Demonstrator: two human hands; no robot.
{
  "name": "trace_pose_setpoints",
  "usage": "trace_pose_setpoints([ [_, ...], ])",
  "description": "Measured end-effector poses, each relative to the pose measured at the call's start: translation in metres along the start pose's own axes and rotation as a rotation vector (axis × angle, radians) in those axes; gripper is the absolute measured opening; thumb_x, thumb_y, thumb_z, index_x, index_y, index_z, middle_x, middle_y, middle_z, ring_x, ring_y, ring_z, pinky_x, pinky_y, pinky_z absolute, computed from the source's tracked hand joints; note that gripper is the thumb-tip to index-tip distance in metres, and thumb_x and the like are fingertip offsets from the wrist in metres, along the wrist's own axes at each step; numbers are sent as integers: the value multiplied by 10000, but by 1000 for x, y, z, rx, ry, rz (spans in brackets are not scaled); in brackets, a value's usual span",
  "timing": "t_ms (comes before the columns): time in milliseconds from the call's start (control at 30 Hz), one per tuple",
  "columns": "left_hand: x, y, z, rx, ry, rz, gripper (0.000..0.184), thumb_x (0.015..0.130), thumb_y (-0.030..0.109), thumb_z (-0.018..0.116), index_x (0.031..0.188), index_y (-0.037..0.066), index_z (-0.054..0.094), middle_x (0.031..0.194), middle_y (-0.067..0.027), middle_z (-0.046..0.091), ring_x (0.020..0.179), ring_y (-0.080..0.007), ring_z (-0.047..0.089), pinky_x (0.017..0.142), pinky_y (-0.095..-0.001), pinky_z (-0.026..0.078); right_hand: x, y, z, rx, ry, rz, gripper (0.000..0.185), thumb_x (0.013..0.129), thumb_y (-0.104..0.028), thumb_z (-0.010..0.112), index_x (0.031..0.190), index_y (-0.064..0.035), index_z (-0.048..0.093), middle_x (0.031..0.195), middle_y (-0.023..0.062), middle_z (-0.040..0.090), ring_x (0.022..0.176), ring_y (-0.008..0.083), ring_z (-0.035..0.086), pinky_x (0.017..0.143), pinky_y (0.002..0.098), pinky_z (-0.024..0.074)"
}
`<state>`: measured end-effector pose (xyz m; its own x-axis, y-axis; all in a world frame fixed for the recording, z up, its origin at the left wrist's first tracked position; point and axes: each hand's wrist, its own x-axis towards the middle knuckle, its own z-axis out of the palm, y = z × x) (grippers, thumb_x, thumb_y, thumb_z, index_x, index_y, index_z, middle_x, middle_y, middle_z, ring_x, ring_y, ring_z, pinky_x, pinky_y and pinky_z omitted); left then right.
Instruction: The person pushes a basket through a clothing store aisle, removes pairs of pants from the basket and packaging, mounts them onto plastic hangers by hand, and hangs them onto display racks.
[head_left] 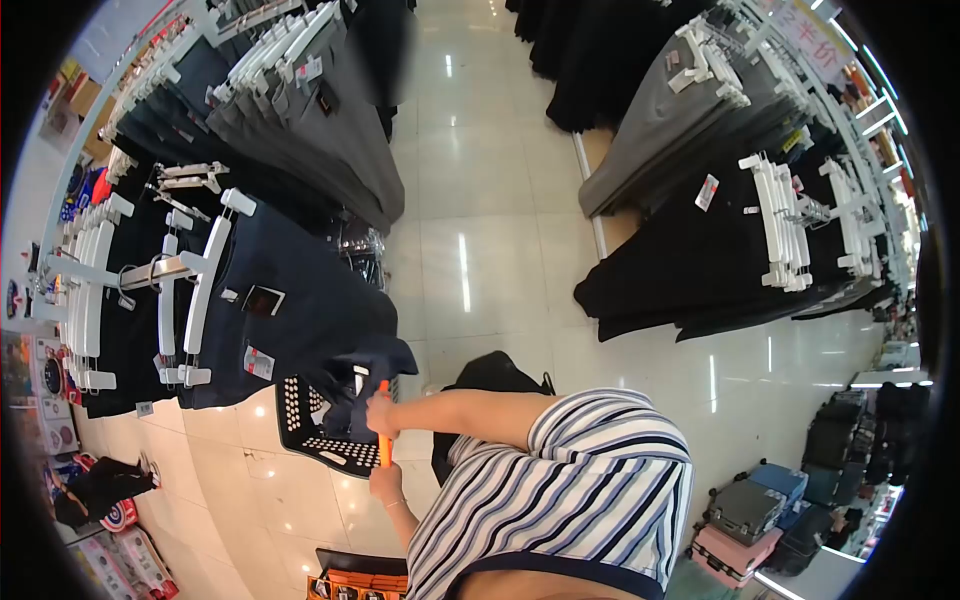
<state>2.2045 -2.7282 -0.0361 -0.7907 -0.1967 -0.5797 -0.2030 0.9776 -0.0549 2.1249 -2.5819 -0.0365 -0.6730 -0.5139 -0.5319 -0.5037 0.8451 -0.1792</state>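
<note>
A black perforated shopping basket is left of my body, and dark navy clothing lies in it. Its orange handle points toward me. My right hand is closed around the upper part of this handle. At the lower end, my left hand is closed on the handle too, its fingers partly hidden. Just beyond the basket hang navy trousers with tags, clipped to white hangers.
Racks of grey trousers and black trousers flank a tiled aisle. Suitcases stand at the lower right. An orange display is at the bottom. Another person in black is at the lower left.
</note>
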Motion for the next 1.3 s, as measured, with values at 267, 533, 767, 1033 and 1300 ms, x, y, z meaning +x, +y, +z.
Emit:
trace_pose_setpoints([
  [267, -72, -2, 43, 197, -3, 151, 318, 714, 334, 575, 717, 33, 676, 735, -179, 651, 744, -314, 652, 672, -391, 520, -84, -24, 62, 125, -67, 10, 214, 683, -260, 639, 861, -147, 679, 852, 60, 631, 942, 321, 517, 569, 525, 456],
  [533, -131, -22, 75, 415, -75, 562, 336, 735, 382, 546, 669, 79, 673, 697, -152, 650, 679, -297, 652, 617, -397, 515, -170, -68, 110, 269, -194, 126, 318, 690, -228, 640, 984, -111, 661, 984, 83, 620, 1053, 393, 468, 637, 588, 457],
  [767, -138, -64, 97, 487, -109, 745, 312, 710, 374, 554, 619, 91, 647, 608, -117, 629, 581, -294, 634, 549, -400, 498, -208, -130, 150, 456, -110, 298, 249, 706, -175, 592, 934, -95, 653, 933, 79, 635, 1077, 360, 456, 701, 590, 401],
  [1033, -151, -67, 103, 293, 94, 1117, 222, 627, 292, 612, 530, 95, 576, 512, -92, 569, 468, -255, 585, 460, -365, 465, -247, -155, 176, 607, -13, 496, 239, 711, -141, 606, 934, -62, 631, 981, 102, 619, 1085, 317, 474, 758, 507, 405],
  [1300, -144, -52, 104, 139, 208, 1363, 206, 563, 262, 627, 523, 78, 545, 528, -91, 546, 508, -252, 559, 460, -358, 445, -271, -153, 181, 686, 20, 598, 242, 719, -141, 614, 950, -68, 618, 988, 90, 618, 1081, 302, 504, 818, 472, 424],
])
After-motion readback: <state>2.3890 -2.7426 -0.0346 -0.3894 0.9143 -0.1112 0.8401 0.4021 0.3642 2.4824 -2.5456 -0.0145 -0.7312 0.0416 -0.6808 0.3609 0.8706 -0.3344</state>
